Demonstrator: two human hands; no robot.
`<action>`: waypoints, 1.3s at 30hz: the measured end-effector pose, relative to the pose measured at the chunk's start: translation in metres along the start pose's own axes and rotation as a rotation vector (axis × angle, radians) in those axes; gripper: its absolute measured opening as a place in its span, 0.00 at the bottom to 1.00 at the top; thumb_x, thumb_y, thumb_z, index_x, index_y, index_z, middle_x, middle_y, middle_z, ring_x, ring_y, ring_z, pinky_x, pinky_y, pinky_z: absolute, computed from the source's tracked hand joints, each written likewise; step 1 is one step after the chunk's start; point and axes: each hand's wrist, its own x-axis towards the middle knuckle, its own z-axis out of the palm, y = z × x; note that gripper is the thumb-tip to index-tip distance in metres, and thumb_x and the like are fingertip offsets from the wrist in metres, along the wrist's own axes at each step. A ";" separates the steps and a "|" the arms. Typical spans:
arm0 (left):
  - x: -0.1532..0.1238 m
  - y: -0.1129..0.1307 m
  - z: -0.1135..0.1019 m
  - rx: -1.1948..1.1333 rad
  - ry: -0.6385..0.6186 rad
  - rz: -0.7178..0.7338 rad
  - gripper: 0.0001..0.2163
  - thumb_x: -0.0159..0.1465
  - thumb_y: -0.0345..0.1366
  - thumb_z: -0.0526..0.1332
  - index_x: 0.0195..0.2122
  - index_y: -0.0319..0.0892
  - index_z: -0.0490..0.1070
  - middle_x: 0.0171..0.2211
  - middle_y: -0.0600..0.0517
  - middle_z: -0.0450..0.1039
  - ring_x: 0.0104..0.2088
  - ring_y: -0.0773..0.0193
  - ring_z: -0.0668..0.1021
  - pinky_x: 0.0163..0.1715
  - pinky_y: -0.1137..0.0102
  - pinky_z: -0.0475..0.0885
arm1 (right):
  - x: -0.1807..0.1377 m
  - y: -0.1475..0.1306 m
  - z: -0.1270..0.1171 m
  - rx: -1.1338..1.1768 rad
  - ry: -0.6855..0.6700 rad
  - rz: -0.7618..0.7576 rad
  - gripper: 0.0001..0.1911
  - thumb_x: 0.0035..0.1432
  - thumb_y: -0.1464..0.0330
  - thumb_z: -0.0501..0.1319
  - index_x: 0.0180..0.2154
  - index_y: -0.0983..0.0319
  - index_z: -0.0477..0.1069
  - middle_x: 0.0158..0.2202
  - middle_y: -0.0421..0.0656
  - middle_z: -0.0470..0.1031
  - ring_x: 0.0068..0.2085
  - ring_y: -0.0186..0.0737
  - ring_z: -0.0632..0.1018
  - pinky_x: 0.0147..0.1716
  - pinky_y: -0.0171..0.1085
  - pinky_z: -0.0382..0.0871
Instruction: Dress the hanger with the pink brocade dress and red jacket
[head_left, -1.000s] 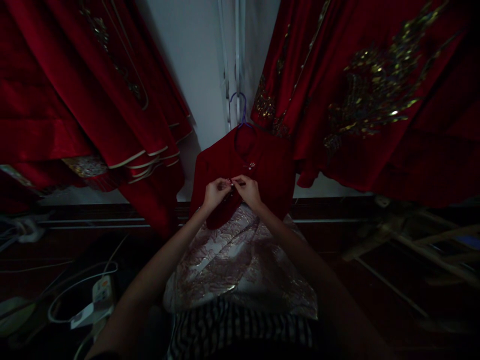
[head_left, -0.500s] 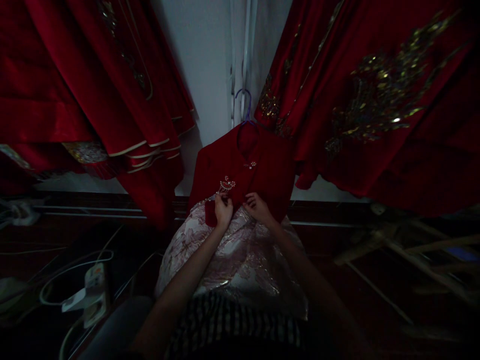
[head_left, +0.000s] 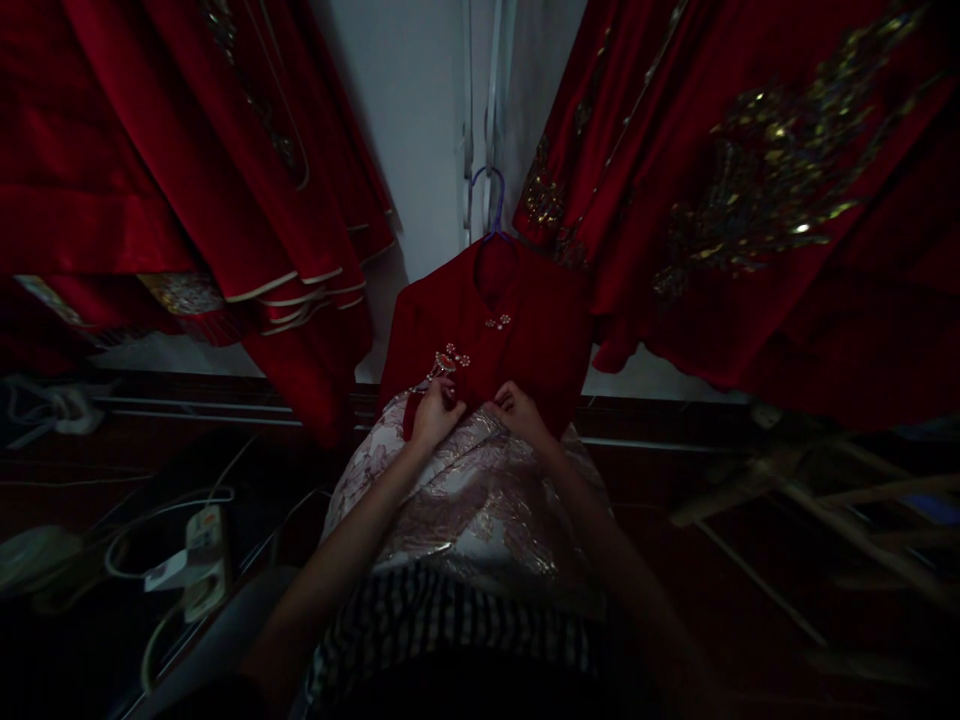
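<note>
A red jacket (head_left: 420, 320) with a small jewelled clasp (head_left: 498, 322) at the collar hangs from a purple hanger (head_left: 498, 190). Below its front spreads shiny floral brocade cloth (head_left: 480, 490). My left hand (head_left: 437, 412) is closed at the jacket's lower front, its fingertips just under a beaded brooch (head_left: 448, 360). What lies between those fingers is hidden in the dark. A short way to the right, my right hand (head_left: 519, 412) pinches at the jacket's lower edge, where it meets the brocade; the exact fold is hard to make out.
Red garments (head_left: 165, 180) hang at the left, and others with gold sequins (head_left: 780, 170) at the right. A power strip (head_left: 204, 565) with white cables lies at the lower left. Wooden bars (head_left: 787, 480) stand at the right. A pale wall panel (head_left: 420, 120) rises behind.
My left hand has shifted slightly left, its fingers opening a little wider apart at the thumb. The brooch above it has tilted. My right hand stays at nearly the same spot.
</note>
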 end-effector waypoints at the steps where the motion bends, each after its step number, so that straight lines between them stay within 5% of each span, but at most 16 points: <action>1: 0.001 0.001 -0.001 0.018 -0.004 -0.018 0.13 0.54 0.35 0.62 0.41 0.44 0.66 0.31 0.54 0.71 0.30 0.64 0.74 0.31 0.71 0.66 | -0.001 0.001 -0.001 0.025 0.019 0.033 0.12 0.48 0.60 0.63 0.30 0.59 0.63 0.29 0.37 0.70 0.29 0.33 0.72 0.30 0.33 0.68; 8: -0.002 0.020 -0.008 0.027 0.138 0.077 0.06 0.50 0.29 0.62 0.29 0.45 0.68 0.25 0.56 0.69 0.26 0.65 0.71 0.31 0.71 0.64 | -0.004 -0.023 -0.015 0.508 0.023 0.334 0.22 0.41 0.56 0.69 0.30 0.59 0.61 0.26 0.36 0.73 0.23 0.31 0.74 0.20 0.32 0.71; 12: -0.017 0.024 0.011 -0.105 0.259 0.034 0.06 0.55 0.31 0.60 0.35 0.44 0.69 0.26 0.56 0.69 0.27 0.67 0.72 0.32 0.72 0.67 | -0.001 -0.042 -0.006 0.636 -0.058 0.357 0.20 0.41 0.57 0.70 0.32 0.60 0.64 0.31 0.39 0.77 0.26 0.30 0.76 0.23 0.30 0.73; 17: -0.032 0.007 0.042 -0.391 0.279 -0.155 0.08 0.57 0.37 0.61 0.37 0.41 0.69 0.31 0.52 0.73 0.30 0.67 0.76 0.32 0.73 0.71 | -0.006 -0.035 0.046 0.580 0.139 0.296 0.19 0.46 0.56 0.66 0.35 0.60 0.66 0.31 0.41 0.76 0.26 0.32 0.76 0.21 0.31 0.72; 21: -0.032 -0.004 0.043 -0.450 0.240 -0.143 0.09 0.57 0.39 0.62 0.35 0.39 0.70 0.33 0.50 0.74 0.31 0.67 0.77 0.33 0.72 0.73 | -0.016 -0.025 0.075 0.502 0.337 0.225 0.17 0.53 0.56 0.60 0.39 0.62 0.67 0.37 0.45 0.76 0.33 0.35 0.77 0.26 0.32 0.73; 25: -0.038 -0.008 0.044 -0.409 0.259 -0.099 0.09 0.59 0.40 0.61 0.36 0.41 0.70 0.34 0.50 0.74 0.33 0.67 0.76 0.37 0.71 0.73 | -0.025 -0.028 0.075 0.354 0.439 0.160 0.15 0.58 0.57 0.57 0.40 0.62 0.68 0.37 0.46 0.76 0.34 0.34 0.76 0.35 0.33 0.72; 29: -0.045 -0.009 0.050 -0.404 0.275 -0.094 0.09 0.60 0.41 0.60 0.37 0.42 0.68 0.33 0.51 0.72 0.33 0.68 0.75 0.36 0.73 0.72 | -0.032 -0.031 0.071 0.314 0.493 0.144 0.16 0.59 0.57 0.57 0.41 0.62 0.67 0.37 0.46 0.75 0.34 0.34 0.75 0.33 0.32 0.71; 39: -0.048 -0.008 0.045 -0.243 0.286 -0.045 0.10 0.64 0.43 0.56 0.39 0.43 0.67 0.35 0.50 0.71 0.35 0.66 0.75 0.38 0.71 0.70 | -0.034 -0.027 0.073 0.187 0.431 0.075 0.15 0.61 0.60 0.54 0.41 0.62 0.73 0.40 0.47 0.75 0.34 0.35 0.74 0.34 0.33 0.70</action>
